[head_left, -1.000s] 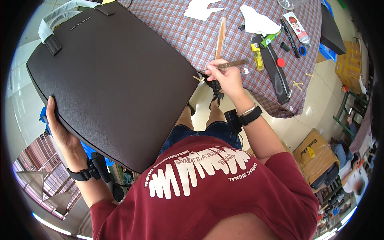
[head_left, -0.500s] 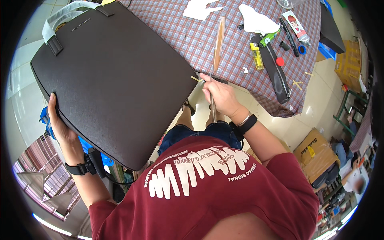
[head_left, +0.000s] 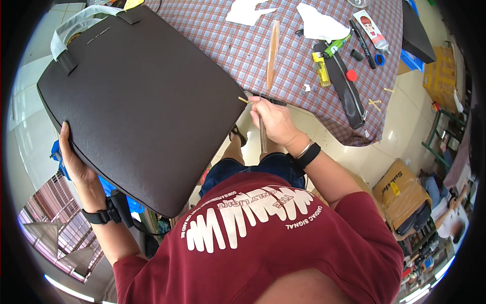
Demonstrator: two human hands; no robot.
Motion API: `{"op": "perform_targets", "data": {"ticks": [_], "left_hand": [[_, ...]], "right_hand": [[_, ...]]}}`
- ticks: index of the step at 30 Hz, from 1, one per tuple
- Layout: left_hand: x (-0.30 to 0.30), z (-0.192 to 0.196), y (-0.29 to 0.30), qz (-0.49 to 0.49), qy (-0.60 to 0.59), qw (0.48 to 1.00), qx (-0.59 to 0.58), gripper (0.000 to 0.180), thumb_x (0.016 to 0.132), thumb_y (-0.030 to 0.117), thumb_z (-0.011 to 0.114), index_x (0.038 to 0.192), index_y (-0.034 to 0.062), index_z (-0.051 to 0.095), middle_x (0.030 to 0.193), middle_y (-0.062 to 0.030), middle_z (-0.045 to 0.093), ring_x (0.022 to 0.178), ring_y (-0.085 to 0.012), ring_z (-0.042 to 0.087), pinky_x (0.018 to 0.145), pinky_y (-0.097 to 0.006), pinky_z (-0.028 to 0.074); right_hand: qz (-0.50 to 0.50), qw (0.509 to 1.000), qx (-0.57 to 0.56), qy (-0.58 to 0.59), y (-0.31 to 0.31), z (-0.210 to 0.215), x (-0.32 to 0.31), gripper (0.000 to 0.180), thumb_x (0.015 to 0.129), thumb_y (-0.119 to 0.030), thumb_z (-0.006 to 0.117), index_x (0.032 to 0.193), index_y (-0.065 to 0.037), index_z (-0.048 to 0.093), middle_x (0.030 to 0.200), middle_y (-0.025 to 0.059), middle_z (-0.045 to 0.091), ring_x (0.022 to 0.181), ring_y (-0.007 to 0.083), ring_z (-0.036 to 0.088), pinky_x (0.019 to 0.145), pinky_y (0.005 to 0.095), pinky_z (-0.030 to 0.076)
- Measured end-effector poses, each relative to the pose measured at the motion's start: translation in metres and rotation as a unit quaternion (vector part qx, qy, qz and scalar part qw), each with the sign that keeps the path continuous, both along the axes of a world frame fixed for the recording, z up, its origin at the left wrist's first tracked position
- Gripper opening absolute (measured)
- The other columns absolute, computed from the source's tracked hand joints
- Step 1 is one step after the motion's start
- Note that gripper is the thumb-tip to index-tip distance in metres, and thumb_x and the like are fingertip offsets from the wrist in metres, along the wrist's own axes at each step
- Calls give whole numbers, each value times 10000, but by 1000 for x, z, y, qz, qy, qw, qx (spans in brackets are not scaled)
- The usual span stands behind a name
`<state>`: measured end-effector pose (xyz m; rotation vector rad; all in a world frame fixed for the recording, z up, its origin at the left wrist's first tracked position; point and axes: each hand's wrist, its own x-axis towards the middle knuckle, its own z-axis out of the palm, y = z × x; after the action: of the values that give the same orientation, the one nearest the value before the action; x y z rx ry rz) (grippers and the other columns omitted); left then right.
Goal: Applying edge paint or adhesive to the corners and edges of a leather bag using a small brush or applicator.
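A large dark brown handbag (head_left: 142, 106) leans across the left of the view, its handles (head_left: 76, 30) wrapped in white. My left hand (head_left: 76, 154) grips its lower left edge, thumb on the front panel and the other fingers hidden behind. At the bag's right edge, my right hand (head_left: 271, 119) is closed round a slim metal tool (head_left: 263, 136) with a thin tip; its exact kind is unclear. The fingertips are close to the edge, and I cannot tell whether they touch it. A short strip of beige tape (head_left: 243, 100) sticks out there.
A checked cloth covers the table (head_left: 217, 30). On it lie a brown strip (head_left: 273, 55), white paper scraps (head_left: 321, 24), a yellow lighter (head_left: 322, 71), a black zip pouch (head_left: 347, 91), a black marker (head_left: 363, 44) and a tube (head_left: 372, 30). A cardboard box (head_left: 402, 195) stands at right.
My right hand has moved slightly left along with the tool, whose handle end has swung left. The bag's right edge sits a little further left. My left hand keeps its grip.
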<state>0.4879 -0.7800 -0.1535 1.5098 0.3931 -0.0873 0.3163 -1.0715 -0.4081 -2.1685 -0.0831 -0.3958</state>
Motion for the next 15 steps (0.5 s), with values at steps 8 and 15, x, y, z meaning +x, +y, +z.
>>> {"op": "perform_targets", "data": {"ticks": [8, 15], "left_hand": [[4, 0, 28, -7, 57, 997, -60, 385, 842, 291, 599, 1129, 39, 553, 1108, -91, 587, 977, -213, 579, 856, -335, 479], [8, -5, 27, -10, 28, 999, -32, 376, 848, 304, 590, 1106, 33, 559, 1074, -78, 594, 951, -192, 590, 818, -308, 495]], "right_hand": [[-193, 981, 12, -34, -83, 47, -20, 377, 726, -24, 636, 1092, -105, 595, 869, 111, 583, 756, 242, 574, 643, 293, 477], [-453, 815, 357, -57, -200, 45, -55, 192, 902, -152, 500, 918, 15, 593, 832, 52, 599, 688, 85, 517, 658, 230, 440]]}}
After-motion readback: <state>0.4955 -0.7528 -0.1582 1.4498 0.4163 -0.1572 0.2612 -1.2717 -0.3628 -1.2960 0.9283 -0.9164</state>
